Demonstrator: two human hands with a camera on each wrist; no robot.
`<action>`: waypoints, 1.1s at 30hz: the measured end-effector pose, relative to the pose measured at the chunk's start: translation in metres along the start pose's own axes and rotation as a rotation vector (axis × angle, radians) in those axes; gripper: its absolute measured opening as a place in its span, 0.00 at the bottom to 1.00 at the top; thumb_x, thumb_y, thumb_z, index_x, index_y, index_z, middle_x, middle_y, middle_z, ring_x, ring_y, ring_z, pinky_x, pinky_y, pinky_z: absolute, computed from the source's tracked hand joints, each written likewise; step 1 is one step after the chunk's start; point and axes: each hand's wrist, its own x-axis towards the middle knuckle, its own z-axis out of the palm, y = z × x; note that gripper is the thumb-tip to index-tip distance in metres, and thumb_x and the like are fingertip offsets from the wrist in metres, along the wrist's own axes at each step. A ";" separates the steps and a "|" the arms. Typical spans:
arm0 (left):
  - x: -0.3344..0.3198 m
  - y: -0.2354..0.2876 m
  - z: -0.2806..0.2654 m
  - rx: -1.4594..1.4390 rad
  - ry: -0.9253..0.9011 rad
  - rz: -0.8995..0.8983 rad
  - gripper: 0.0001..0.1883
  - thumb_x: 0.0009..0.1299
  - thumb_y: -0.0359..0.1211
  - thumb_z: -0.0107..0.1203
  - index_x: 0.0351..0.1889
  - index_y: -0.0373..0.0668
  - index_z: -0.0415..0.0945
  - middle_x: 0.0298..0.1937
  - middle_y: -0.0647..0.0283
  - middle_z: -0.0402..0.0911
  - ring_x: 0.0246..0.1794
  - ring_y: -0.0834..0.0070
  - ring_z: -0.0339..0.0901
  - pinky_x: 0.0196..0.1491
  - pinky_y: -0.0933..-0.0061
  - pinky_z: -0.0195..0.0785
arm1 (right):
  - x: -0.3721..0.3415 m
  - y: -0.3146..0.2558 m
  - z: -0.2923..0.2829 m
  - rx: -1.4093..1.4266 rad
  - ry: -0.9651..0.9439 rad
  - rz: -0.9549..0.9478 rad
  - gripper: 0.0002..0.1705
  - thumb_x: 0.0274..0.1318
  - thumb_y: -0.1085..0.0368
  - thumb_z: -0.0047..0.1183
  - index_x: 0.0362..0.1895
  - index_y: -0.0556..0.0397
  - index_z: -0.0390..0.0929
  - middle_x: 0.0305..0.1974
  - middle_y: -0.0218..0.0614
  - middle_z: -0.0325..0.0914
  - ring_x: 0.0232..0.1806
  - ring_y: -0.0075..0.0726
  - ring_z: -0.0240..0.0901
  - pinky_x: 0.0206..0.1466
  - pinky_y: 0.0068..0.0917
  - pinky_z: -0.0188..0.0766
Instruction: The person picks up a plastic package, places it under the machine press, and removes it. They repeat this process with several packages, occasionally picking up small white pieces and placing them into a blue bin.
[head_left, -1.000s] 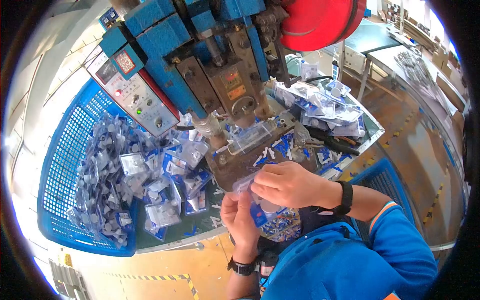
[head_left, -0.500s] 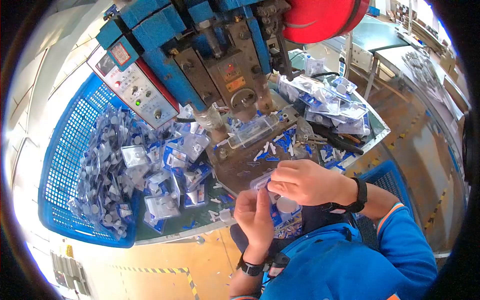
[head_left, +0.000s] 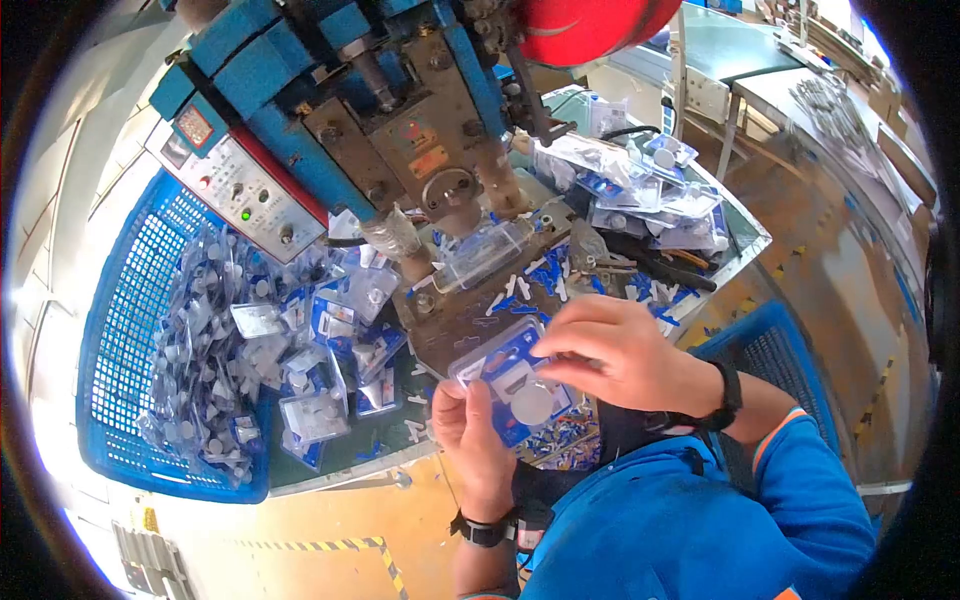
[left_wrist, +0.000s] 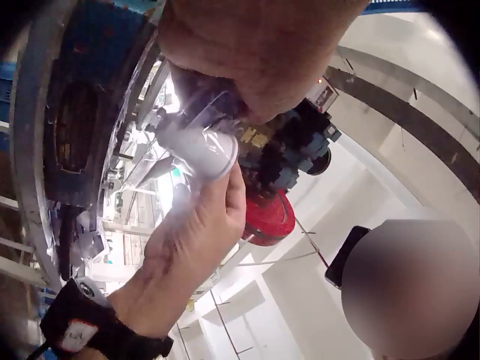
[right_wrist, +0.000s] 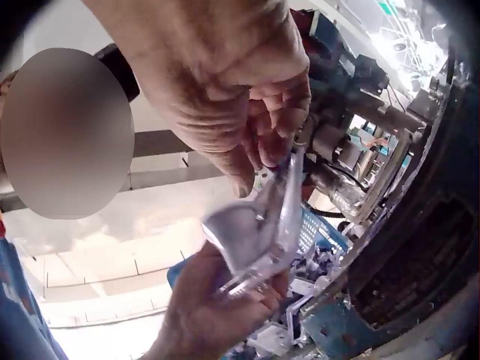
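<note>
A clear blister pack with a blue card (head_left: 511, 425) is held up over the lap in the head view. A white round part (head_left: 532, 402) shows on its front. My left hand (head_left: 478, 445) pinches the pack's left edge between thumb and fingers. At its upper right edge is my right hand (head_left: 625, 360), with bent fingers that overlap the pack. In the right wrist view, the right fingertips (right_wrist: 274, 146) lie right at the pack's top. I cannot tell whether they grip it. The left wrist view shows the white part (left_wrist: 206, 154) above the left hand.
A blue press machine (head_left: 270, 75) with a control box (head_left: 250, 190) stands ahead. Many blister packs fill a blue basket (head_left: 110, 350) at left; another pile (head_left: 650, 190) lies right of the press. Small blue and white scraps (head_left: 540, 280) litter the bench. A second blue basket (head_left: 770, 350) is at right.
The right hand has shifted off the pack's top toward its right edge, uncovering more of the card. The pack now faces the head camera more, in the left hand's grip.
</note>
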 end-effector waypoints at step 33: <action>-0.005 0.012 -0.008 0.060 0.107 -0.013 0.09 0.76 0.39 0.52 0.42 0.44 0.71 0.53 0.55 0.82 0.48 0.72 0.80 0.48 0.71 0.75 | -0.075 -0.018 -0.043 -0.063 -0.822 0.285 0.18 0.58 0.54 0.58 0.25 0.56 0.76 0.29 0.49 0.76 0.31 0.55 0.77 0.32 0.45 0.73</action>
